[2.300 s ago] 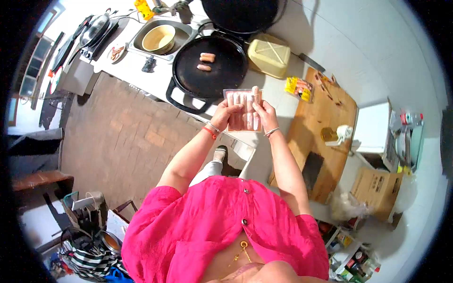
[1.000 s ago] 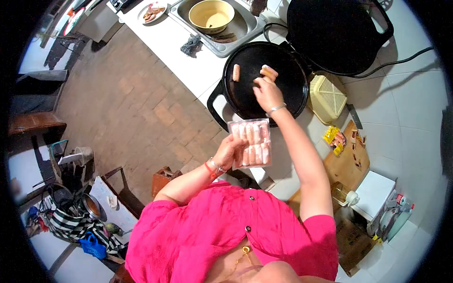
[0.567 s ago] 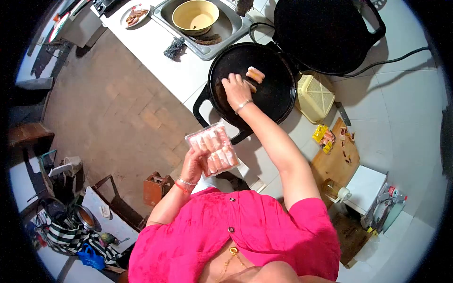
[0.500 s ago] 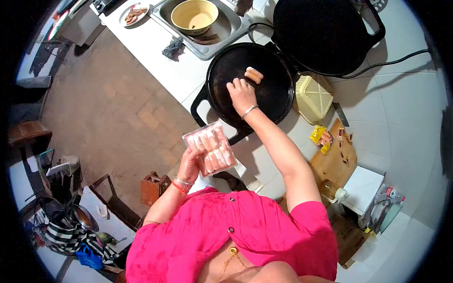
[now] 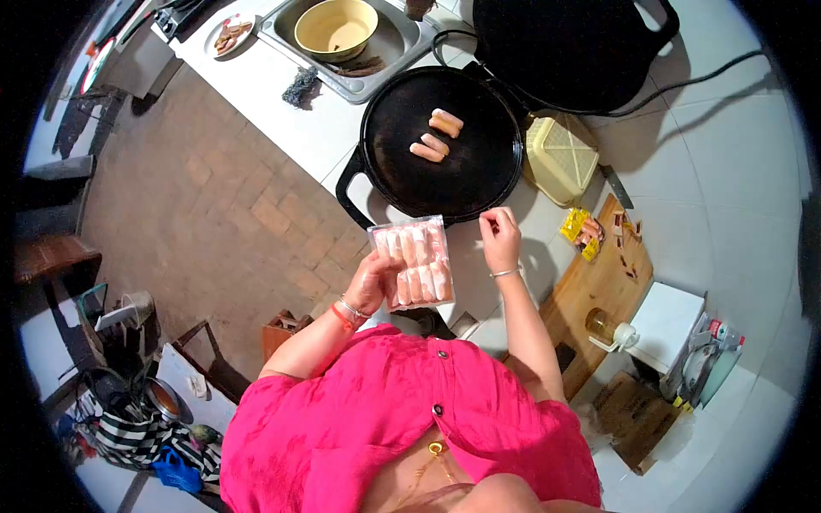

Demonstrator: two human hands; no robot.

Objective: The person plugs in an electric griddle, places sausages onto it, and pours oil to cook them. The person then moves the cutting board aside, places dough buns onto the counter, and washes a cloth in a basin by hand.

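four sausages (image 5: 436, 135) lie in two pairs on the black pan (image 5: 402, 171), left of its raised lid (image 5: 564, 51). just below the pan's near edge, the left hand (image 5: 369, 282) holds a clear pack (image 5: 413, 263) of more sausages (they sit in two rows), its thumb over the front and its other fingers mostly hidden behind. the right hand (image 5: 501, 239) is beside the pan's rim, fingers curled in with the thumb close to them; whether they touch, i cannot tell. beyond the pan, a yellow bowl (image 5: 336, 30) sits in the sink (image 5: 368, 60). to the right are a pale yellow basket (image 5: 562, 158) and a wooden board (image 5: 590, 299).
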